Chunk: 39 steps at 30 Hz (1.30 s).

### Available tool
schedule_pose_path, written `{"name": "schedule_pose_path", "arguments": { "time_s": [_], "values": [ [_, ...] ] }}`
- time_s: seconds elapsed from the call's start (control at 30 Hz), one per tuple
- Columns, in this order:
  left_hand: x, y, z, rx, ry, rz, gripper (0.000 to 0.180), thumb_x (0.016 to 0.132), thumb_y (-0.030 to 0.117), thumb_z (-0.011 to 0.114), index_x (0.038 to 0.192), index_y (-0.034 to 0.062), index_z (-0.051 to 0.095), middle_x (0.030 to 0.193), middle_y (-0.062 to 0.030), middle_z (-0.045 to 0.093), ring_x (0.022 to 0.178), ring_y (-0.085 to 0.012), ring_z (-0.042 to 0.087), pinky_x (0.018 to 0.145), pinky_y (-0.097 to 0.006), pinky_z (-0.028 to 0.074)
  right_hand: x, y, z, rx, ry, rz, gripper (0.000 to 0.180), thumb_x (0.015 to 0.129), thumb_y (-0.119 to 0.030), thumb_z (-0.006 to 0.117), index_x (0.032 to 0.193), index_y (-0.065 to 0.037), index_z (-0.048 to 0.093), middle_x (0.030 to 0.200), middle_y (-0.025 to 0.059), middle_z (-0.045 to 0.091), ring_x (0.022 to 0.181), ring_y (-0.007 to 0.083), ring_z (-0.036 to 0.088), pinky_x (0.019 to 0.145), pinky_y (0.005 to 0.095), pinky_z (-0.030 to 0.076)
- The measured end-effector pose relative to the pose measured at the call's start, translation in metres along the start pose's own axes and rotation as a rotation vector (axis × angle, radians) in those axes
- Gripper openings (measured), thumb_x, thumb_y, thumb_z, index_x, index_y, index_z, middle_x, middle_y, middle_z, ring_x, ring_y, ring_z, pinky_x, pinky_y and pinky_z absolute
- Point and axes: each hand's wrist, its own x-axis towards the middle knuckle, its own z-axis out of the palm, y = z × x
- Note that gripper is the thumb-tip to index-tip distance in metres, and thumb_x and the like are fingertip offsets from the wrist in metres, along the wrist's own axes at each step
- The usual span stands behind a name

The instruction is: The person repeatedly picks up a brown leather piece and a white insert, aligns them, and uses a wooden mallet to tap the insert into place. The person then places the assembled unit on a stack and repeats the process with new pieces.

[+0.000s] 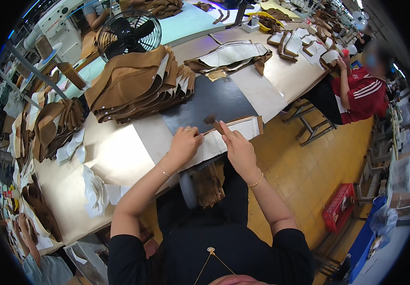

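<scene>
Left hand [183, 145] curled, can't tell if pinching. Worktable [88, 145]: white-and-brown panel [239, 134] along near edge, long axis running rightward and away. Right hand [241, 154], nearer panel's right end, grips hammer [211, 120].

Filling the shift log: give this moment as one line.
left hand: at white panel | right hand: holding hammer | brown stack: on table, fan behind

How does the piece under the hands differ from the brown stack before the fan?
The worked piece lies low; the stack rises in many layers. The worked piece shows mostly white; the stack shows mostly brown. The worked piece lies at the near edge of the table; the stack sits farther back. Both show brown and white.
</scene>
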Motion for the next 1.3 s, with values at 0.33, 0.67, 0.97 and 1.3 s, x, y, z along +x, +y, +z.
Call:
{"name": "schedule_pose_path", "arguments": {
  "time_s": [0.33,0.67,0.97,1.3],
  "values": [
    [-0.015,0.000,-0.004,-0.137,0.122,-0.067,0.013,0.085,0.015,0.069,0.082,0.0023,0.070,0.087,-0.0116,0.062,0.085,-0.0301,0.060,0.076,-0.042,0.048,-0.010,-0.005,0.005,0.041,0.026,-0.028,0.041,0.099,-0.024,0.053,0.140,-0.021,0.053,0.084,0.0121,0.061,0.065,0.0342,0.064,0.060,0.0437,0.054],
    [0.024,0.010,0.029,-0.354,0.232,-0.133,0.011,0.085,0.011,0.068,0.086,0.0006,0.064,0.088,-0.0155,0.059,0.087,-0.0355,0.059,0.078,-0.043,0.048,-0.002,0.007,-0.009,-0.020,0.179,0.029,0.041,0.099,-0.023,0.053,0.140,-0.022,0.054,0.084,0.0123,0.061,0.067,0.0335,0.063,0.060,0.0440,0.053],
    [0.033,0.011,0.006,-0.391,-0.025,-0.249,0.015,0.083,0.013,0.069,0.093,0.0017,0.070,0.095,-0.0135,0.063,0.092,-0.0334,0.061,0.081,-0.041,0.049,-0.006,0.037,-0.001,-0.173,-0.002,0.117,0.040,0.099,-0.023,0.054,0.139,-0.028,0.055,0.084,0.0132,0.061,0.071,0.0354,0.064,0.065,0.0463,0.053],
    [0.015,0.006,-0.003,-0.246,0.004,-0.145,0.016,0.085,0.017,0.067,0.096,0.0078,0.074,0.094,-0.0095,0.064,0.090,-0.0288,0.062,0.079,-0.040,0.047,-0.015,0.028,0.019,-0.134,-0.021,0.069,0.040,0.099,-0.025,0.054,0.139,-0.024,0.055,0.083,0.0122,0.061,0.068,0.0339,0.064,0.061,0.0445,0.053]
  ]
}}
